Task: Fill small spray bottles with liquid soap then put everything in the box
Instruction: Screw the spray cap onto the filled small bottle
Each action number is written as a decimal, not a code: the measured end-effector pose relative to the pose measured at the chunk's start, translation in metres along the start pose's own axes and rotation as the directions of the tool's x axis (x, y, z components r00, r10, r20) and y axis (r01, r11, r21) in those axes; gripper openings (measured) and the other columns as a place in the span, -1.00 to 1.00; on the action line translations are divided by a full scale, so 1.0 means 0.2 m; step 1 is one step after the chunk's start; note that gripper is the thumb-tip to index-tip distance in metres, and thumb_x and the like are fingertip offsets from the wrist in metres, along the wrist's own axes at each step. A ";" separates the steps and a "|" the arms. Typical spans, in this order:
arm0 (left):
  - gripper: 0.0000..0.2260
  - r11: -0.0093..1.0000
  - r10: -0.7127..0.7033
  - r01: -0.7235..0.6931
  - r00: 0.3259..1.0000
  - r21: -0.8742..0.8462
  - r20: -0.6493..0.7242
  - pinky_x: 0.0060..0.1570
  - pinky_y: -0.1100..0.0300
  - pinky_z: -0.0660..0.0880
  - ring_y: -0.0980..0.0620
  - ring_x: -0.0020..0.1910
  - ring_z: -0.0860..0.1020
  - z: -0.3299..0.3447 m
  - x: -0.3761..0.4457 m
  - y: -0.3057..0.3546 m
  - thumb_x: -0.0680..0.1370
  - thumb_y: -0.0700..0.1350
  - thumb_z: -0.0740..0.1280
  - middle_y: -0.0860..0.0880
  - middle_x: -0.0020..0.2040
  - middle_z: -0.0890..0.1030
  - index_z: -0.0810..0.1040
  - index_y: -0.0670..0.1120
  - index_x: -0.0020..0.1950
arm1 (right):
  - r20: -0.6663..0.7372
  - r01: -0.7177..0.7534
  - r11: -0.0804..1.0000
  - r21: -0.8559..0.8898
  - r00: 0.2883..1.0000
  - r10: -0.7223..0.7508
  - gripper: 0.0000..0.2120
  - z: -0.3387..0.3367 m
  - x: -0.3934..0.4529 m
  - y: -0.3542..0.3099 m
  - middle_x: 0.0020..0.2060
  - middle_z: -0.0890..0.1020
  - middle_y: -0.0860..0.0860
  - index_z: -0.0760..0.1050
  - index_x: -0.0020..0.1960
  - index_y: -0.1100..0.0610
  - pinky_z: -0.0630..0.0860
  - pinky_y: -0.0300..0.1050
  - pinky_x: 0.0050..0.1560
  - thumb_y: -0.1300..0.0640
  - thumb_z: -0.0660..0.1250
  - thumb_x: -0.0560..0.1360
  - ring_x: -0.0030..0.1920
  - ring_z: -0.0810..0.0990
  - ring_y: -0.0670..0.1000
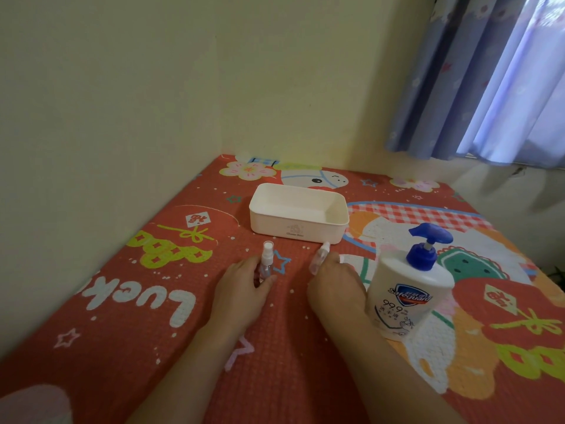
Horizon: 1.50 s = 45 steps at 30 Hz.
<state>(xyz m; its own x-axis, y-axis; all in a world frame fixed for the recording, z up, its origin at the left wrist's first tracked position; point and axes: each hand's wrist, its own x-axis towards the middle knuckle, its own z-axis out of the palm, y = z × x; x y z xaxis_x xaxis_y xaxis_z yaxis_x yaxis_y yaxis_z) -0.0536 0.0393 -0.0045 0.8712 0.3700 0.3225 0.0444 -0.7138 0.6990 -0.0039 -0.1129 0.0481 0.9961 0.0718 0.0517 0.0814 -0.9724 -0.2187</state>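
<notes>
Two small spray bottles, left one [266, 264] held upright in the left grip [244, 286], right one [319, 259] tilted in the right grip [334, 283], looked unfilled; box [298, 213] held nothing, soap bottle [409, 289] untouched.

Count: 2 small spray bottles, left one [266, 262] upright, right one [319, 258] tilted. 1 soap pump bottle [409, 289], white with blue pump. 1 white box [298, 213]. 2 hands: left [241, 286], right [334, 286]. 1 patterned mat [275, 362]. 1 curtain [489, 78].
</notes>
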 end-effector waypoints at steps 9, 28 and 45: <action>-0.32 0.987 -0.114 0.109 0.993 -0.116 -0.041 0.02 0.11 0.53 0.17 0.02 0.51 -0.09 -0.02 0.02 0.37 0.21 0.51 0.09 0.18 0.47 0.37 0.04 0.40 | -0.096 -0.027 0.991 0.132 0.995 0.040 -0.66 -0.01 -0.07 0.00 -0.01 0.62 0.12 0.22 0.34 0.17 0.45 -0.07 -0.20 0.17 0.08 0.57 -0.04 0.62 0.12; -0.85 0.870 0.061 -0.079 0.997 -0.486 -0.053 -0.05 0.31 0.56 0.26 -0.06 0.64 -0.04 -0.09 0.36 0.61 0.01 0.31 0.14 -0.03 0.69 0.60 0.08 0.15 | -0.349 0.370 0.711 0.598 0.919 -0.185 -0.64 -0.01 -0.29 -0.01 -0.07 0.66 -0.14 0.20 0.34 -0.15 0.60 -0.05 -0.15 -0.07 0.15 0.58 -0.14 0.64 -0.18; -0.81 0.914 0.145 -0.185 0.980 -0.361 -0.136 -0.17 0.16 0.54 0.18 -0.16 0.62 -0.01 -0.11 0.36 0.55 -0.11 0.39 0.16 -0.10 0.67 0.56 0.09 0.15 | -0.345 0.387 0.599 0.701 0.919 -0.190 -0.81 -0.20 -0.17 0.04 -0.43 0.52 -0.08 0.53 -0.06 -0.11 0.48 -0.11 -0.34 -0.20 0.32 0.45 -0.41 0.47 -0.16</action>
<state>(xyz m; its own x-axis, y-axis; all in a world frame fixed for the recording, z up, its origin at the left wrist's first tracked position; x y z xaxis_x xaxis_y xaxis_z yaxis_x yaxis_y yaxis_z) -0.0703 -0.0191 0.0401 0.7938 0.3404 0.5039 -0.2971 -0.5059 0.8098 -0.0378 -0.1328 0.0829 0.8883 0.1745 0.4249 0.4582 -0.3991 -0.7942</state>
